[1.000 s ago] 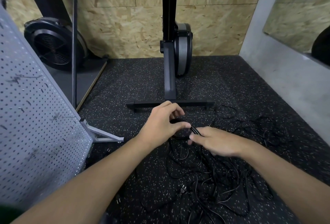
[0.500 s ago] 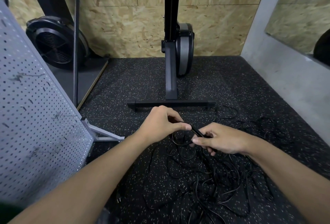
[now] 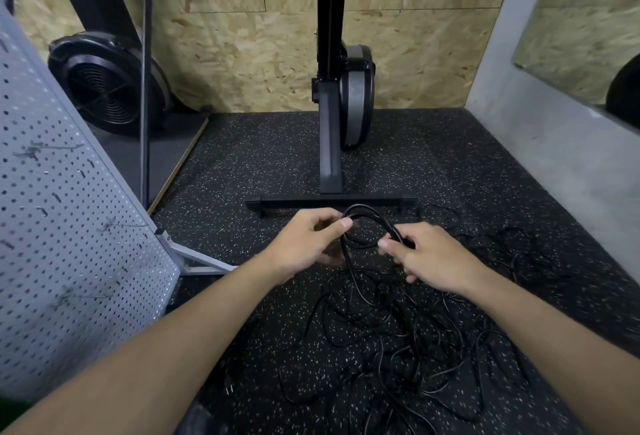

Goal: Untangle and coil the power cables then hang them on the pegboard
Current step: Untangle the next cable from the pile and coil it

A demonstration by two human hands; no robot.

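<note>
We pinch a looped cable [image 3: 367,223] between our left hand [image 3: 304,244] and right hand [image 3: 429,261], above the tangle [image 3: 398,341] on the floor [image 3: 277,164]; the pegboard [image 3: 62,226] stands at left.

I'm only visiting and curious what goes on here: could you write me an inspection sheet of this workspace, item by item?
Surface: black speckled rubber floor.
Job's things: grey pegboard standing at the left, with no cable hung on the part in view.
Clutter: nothing seen.
Grips: the left hand pinches one side of a black cable loop; the right hand pinches its other side.
Cables: a black tangle is spread on the floor below the hands; a plug lies by the left forearm.
Surroundings: black machine stand beyond the hands, chipboard wall behind it, grey concrete wall at the right.
</note>
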